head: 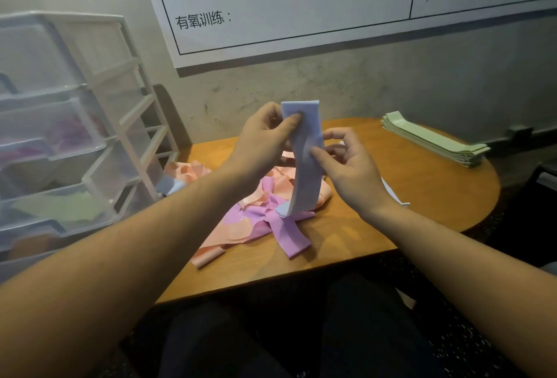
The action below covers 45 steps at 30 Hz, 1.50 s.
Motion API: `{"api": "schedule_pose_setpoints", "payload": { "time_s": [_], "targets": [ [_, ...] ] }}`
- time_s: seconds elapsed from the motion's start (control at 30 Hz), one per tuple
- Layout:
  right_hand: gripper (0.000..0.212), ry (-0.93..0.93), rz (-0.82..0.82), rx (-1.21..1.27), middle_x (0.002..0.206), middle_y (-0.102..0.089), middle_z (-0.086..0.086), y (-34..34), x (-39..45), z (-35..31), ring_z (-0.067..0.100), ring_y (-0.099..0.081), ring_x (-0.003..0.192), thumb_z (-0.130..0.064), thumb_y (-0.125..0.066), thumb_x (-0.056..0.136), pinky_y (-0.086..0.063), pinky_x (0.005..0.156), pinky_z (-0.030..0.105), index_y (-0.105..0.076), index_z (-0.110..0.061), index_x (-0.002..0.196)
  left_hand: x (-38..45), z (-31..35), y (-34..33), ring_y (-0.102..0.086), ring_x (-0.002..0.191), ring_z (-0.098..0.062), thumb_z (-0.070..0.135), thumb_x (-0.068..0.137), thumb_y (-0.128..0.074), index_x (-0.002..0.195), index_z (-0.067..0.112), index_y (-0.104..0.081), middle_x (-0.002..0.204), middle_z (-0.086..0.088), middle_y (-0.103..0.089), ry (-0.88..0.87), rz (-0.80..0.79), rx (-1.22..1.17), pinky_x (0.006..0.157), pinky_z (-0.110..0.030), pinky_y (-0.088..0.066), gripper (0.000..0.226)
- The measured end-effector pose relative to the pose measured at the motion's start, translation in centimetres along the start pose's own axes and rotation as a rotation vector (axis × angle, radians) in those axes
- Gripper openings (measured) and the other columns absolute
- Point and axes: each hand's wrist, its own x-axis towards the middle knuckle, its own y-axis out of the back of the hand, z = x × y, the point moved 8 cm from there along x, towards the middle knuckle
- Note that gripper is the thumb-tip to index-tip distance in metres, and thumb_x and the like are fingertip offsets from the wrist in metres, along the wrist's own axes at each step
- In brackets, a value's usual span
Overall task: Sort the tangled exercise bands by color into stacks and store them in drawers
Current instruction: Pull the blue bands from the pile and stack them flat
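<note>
The left hand (265, 136) pinches the top of a pale blue flat elastic band (304, 160); the right hand (346, 160) pinches its middle, above the wooden desk (391, 184).

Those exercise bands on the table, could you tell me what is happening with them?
A person is sorting them. The left hand pinches the top of a light blue band and the right hand holds it lower down, lifting it from the pink and purple tangle. A neat green stack lies at the wooden table's far right; the plastic drawer unit stands left.
</note>
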Motion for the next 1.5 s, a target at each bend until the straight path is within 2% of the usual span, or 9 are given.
{"api": "schedule_pose_setpoints", "payload": {
  "time_s": [0.07, 0.23, 0.57, 0.7, 0.87, 0.97, 1.07, 1.33, 1.5],
  "targets": [
    [0.014, -0.062, 0.026, 0.046, 0.095, -0.069, 0.010, 0.4, 0.2, 0.8, 0.028, -0.068, 0.093, -0.019, -0.065, 0.097, -0.057, 0.078, 0.046, -0.060, -0.032, 0.100, -0.1, -0.1, -0.1, -0.066, 0.063, -0.005, 0.018, 0.102, -0.057, 0.122, 0.004, -0.055, 0.090, -0.002, -0.065, 0.026, 0.012, -0.047, 0.052, -0.025, -0.056, 0.024],
    [0.011, -0.050, 0.044, 0.059, 0.090, -0.067, -0.002, 0.8, 0.1, 0.7, 0.009, -0.063, 0.083, -0.018, -0.061, 0.100, -0.048, 0.065, 0.019, -0.061, -0.030, 0.101, 0.0, 0.6, -0.3, -0.067, 0.059, -0.009, 0.021, 0.102, -0.059, 0.110, 0.015, -0.064, 0.078, 0.006, -0.071, 0.032, 0.009, -0.069, 0.049, -0.026, -0.054, 0.012],
    [0.015, -0.136, -0.006, 0.151, 0.083, -0.068, -0.014, 1.5, -1.0, 0.1, -0.001, -0.063, 0.077, -0.034, -0.058, 0.100, -0.050, 0.064, 0.017, -0.066, -0.022, 0.097, 1.8, 0.1, -1.0, -0.067, 0.062, -0.008, 0.027, 0.103, -0.057, 0.124, 0.013, -0.062, 0.086, 0.001, -0.071, 0.206, 0.099, -0.373, 0.054, -0.023, -0.053, 0.026],
    [0.013, -0.219, -0.121, 0.135, 0.091, -0.069, -0.011, 1.7, -1.7, 1.3, 0.011, -0.064, 0.089, -0.018, -0.054, 0.101, -0.052, 0.072, 0.027, -0.065, -0.023, 0.099, 2.2, -0.5, -1.6, -0.065, 0.054, -0.007, 0.021, 0.103, -0.058, 0.120, 0.012, -0.064, 0.079, 0.002, -0.071, 0.273, 0.147, -0.502, 0.048, -0.019, -0.049, 0.021],
    [0.020, -0.301, -0.084, 0.063, 0.109, -0.073, 0.002, 3.3, -2.0, 3.0, 0.027, -0.067, 0.106, -0.023, -0.051, 0.100, -0.052, 0.090, 0.042, -0.069, -0.023, 0.108, 2.5, -2.1, -2.8, -0.069, 0.060, -0.009, 0.020, 0.100, -0.061, 0.105, 0.013, -0.069, 0.080, 0.001, -0.073, 0.365, 0.097, -0.532, 0.050, -0.020, -0.052, 0.011],
    [0.020, -0.325, -0.078, 0.018, 0.101, -0.074, -0.002, 4.6, -2.2, 3.9, 0.012, -0.068, 0.088, -0.021, -0.048, 0.105, -0.052, 0.076, 0.030, -0.067, -0.029, 0.108, 2.9, -2.9, -2.9, -0.072, 0.070, -0.013, 0.020, 0.099, -0.064, 0.100, 0.016, -0.069, 0.090, -0.002, -0.074, 0.370, 0.111, -0.464, 0.060, -0.026, -0.058, 0.007],
    [0.012, -0.374, -0.092, -0.034, 0.067, -0.063, -0.012, 5.9, -2.6, 4.4, 0.002, -0.055, 0.054, -0.029, -0.051, 0.104, -0.041, 0.048, 0.018, -0.063, -0.033, 0.104, 3.3, -3.2, -3.1, -0.073, 0.074, -0.014, 0.021, 0.099, -0.063, 0.106, 0.017, -0.067, 0.093, -0.004, -0.073, 0.347, 0.147, -0.458, 0.063, -0.028, -0.059, 0.009],
    [0.022, -0.447, -0.040, -0.236, 0.097, -0.070, -0.007, 10.4, -2.6, 5.4, 0.002, -0.063, 0.079, -0.044, -0.065, 0.093, -0.044, 0.065, 0.021, -0.069, -0.025, 0.102, 5.3, -5.8, -5.2, -0.045, 0.049, -0.011, 0.030, 0.100, -0.061, 0.106, 0.015, -0.064, 0.084, -0.005, -0.059, 0.302, 0.150, -0.183, 0.045, -0.019, -0.040, 0.016],
    [0.014, -0.521, -0.126, -0.269, 0.093, -0.073, 0.005, 12.4, -2.3, 6.4, 0.016, -0.064, 0.071, -0.025, -0.061, 0.093, -0.049, 0.065, 0.034, -0.065, -0.030, 0.106, 7.2, -7.8, -7.8, -0.066, 0.053, -0.012, 0.027, 0.103, -0.057, 0.112, 0.011, -0.057, 0.086, -0.009, -0.064, 0.358, 0.120, -0.289, 0.050, -0.022, -0.052, 0.019]
  ]
}}
